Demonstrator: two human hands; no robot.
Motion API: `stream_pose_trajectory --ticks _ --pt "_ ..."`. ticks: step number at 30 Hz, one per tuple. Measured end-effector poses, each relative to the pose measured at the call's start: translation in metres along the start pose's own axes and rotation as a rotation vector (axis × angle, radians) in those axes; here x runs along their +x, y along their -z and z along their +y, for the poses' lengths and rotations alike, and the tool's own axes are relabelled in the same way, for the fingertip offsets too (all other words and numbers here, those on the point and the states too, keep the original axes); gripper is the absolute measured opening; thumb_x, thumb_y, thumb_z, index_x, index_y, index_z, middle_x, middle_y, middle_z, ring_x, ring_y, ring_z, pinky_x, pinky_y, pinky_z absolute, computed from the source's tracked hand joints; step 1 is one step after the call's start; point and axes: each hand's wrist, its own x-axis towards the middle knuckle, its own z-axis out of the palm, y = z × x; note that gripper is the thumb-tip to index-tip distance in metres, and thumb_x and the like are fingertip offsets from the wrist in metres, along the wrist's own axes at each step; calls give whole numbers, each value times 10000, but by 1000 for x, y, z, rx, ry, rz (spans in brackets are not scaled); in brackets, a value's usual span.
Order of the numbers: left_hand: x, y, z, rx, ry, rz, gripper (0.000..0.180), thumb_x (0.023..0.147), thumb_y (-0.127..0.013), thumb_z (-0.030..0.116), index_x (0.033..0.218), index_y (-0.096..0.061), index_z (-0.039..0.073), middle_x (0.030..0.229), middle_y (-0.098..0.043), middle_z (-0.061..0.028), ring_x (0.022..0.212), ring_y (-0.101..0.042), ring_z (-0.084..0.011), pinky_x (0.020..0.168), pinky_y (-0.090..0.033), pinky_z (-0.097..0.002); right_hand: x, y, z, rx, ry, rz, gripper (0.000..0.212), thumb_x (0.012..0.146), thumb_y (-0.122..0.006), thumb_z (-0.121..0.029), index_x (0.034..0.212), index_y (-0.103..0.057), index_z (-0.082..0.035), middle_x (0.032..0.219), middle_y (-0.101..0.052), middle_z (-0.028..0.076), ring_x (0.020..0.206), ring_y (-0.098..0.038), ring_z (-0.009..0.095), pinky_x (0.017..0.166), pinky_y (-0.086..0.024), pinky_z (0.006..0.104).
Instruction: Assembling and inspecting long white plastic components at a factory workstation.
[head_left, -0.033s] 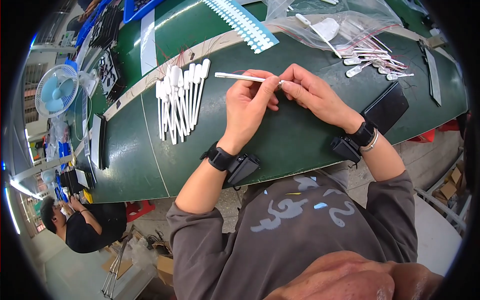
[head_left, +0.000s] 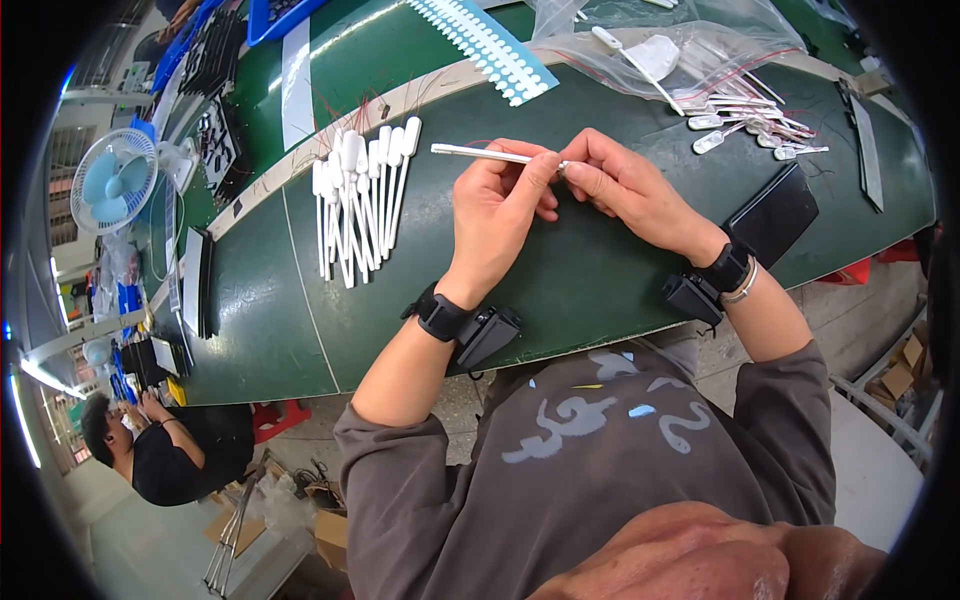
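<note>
My left hand point(head_left: 500, 195) is closed around a slim white stick-shaped part point(head_left: 470, 152), whose narrow end points left above the green table. Thumb and fingers of my right hand point(head_left: 620, 185) pinch at the part's other end, where the fingertips of both hands nearly meet. What exactly sits between the right fingertips is too small to make out. Left of my hands lies a fanned group of white paddle-ended sticks point(head_left: 362, 200) with thin red and dark wires. More such sticks point(head_left: 745, 125) lie in a loose heap at the far right.
A clear plastic bag point(head_left: 690, 55) holding white sticks lies at the back right. Near it is a blue sheet with white stickers point(head_left: 490, 50). A black flat case point(head_left: 775, 215) rests by my right wrist. A fan point(head_left: 115, 180) and a seated person point(head_left: 165, 440) are at the left.
</note>
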Motion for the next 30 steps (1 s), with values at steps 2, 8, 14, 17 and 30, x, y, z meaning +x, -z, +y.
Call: stream_pose_trajectory --ticks 2,8,14,17,30 --pt "-2 0 -2 47 -32 -20 212 960 -617 185 1017 -626 -18 849 -645 -64 680 -611 -95 580 -531 -231 0 -2 -2 8 -14 -30 248 1028 -467 -290 1081 -557 -65 783 -501 -42 638 -412 24 557 -349 185" --pt "0 2 0 22 -28 36 200 948 -634 173 1010 -635 -16 835 -652 -57 685 -615 -93 581 -520 -221 -1 0 -9 -84 -58 -53 269 1037 -432 -301 1072 -557 -65 777 -537 -29 641 -439 42 565 -367 197" --pt "1 -2 -1 138 -10 30 196 942 -644 197 998 -649 9 828 -657 -41 675 -607 -84 584 -511 -217 3 -1 -7 -124 -49 -75 285 1042 -411 -298 1077 -563 -59 797 -562 -13 645 -462 56 580 -390 202" --pt "-1 2 0 69 18 7 174 937 -644 190 991 -658 25 820 -656 -32 672 -600 -77 577 -497 -212 6 -8 -2 -103 20 -47 278 1042 -411 -282 1113 -570 -65 803 -574 -19 648 -470 48 588 -398 200" --pt "-7 -2 -3 -57 -117 37 197 888 -703 178 903 -644 -10 967 -558 -47 709 -595 -90 577 -496 -225 2 -15 11 52 51 76 270 1054 -406 -239 1016 -579 -35 790 -527 -25 700 -459 51 626 -363 199"
